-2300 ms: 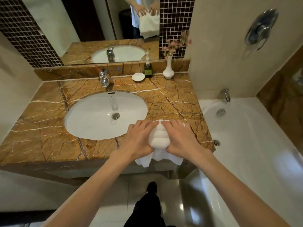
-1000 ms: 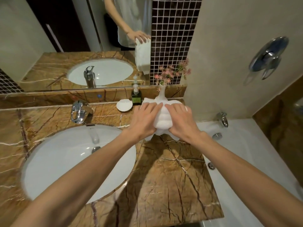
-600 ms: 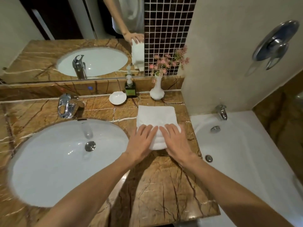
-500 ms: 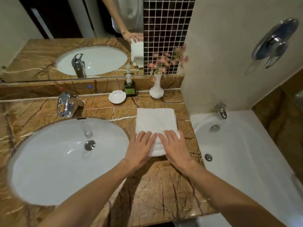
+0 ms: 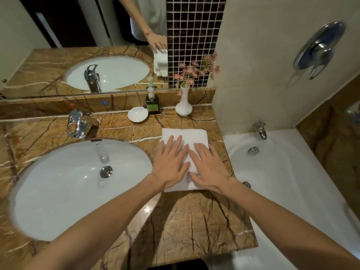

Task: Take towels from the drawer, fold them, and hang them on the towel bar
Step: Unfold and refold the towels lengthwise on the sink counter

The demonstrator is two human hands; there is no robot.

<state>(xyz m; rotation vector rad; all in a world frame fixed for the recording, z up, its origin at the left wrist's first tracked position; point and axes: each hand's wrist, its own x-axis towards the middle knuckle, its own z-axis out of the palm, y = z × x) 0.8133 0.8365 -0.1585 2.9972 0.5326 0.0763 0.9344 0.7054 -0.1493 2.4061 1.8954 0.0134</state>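
Note:
A white towel (image 5: pixel 191 136), folded into a rectangle, lies flat on the brown marble counter (image 5: pixel 187 221) between the sink and the bathtub. My left hand (image 5: pixel 171 162) lies flat on its left half with straight fingers. Beside it my right hand (image 5: pixel 209 167) presses flat on the right half, fingers spread. Both hands cover most of the towel's near part. No drawer or towel bar is in view.
An oval white sink (image 5: pixel 78 184) with a chrome faucet (image 5: pixel 77 123) fills the counter's left. Behind the towel stand a white dish (image 5: pixel 138 114), a soap bottle (image 5: pixel 152 103) and a white vase with pink flowers (image 5: pixel 183 108). A bathtub (image 5: pixel 282 172) lies to the right.
The towel was carried bunched in both hands, then laid on the counter. Since then both hands have slid forward over it and flattened it.

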